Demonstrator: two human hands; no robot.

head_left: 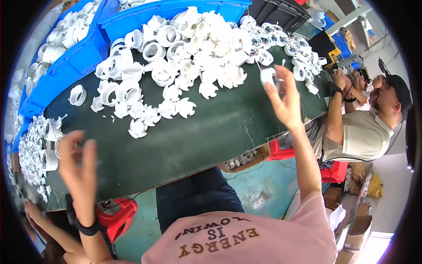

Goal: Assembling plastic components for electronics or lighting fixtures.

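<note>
My right hand (285, 99) is raised over the right part of the table, its thumb and fingers closed on a small white round lamp housing (267, 76). A thin wire seems to stick up from that housing. Slightly blurred, my left hand (78, 165) hovers at the table's left end with fingers apart and nothing visible in them. Just beyond it stand white ring housings (49, 160), partly hidden by the fingers. A large heap of white plastic rings and petal-edged caps (193, 57) covers the far middle of the table. Assembled housings with shiny faces (301, 57) lie to its right.
Blue bins (66, 66) filled with white parts line the far left side. Small white pieces (30, 154) are piled at the left end of the dark green table (176, 145). Red stools (118, 218) stand below. A co-worker (365, 119) sits at right; another person's forearm (52, 233) shows lower left.
</note>
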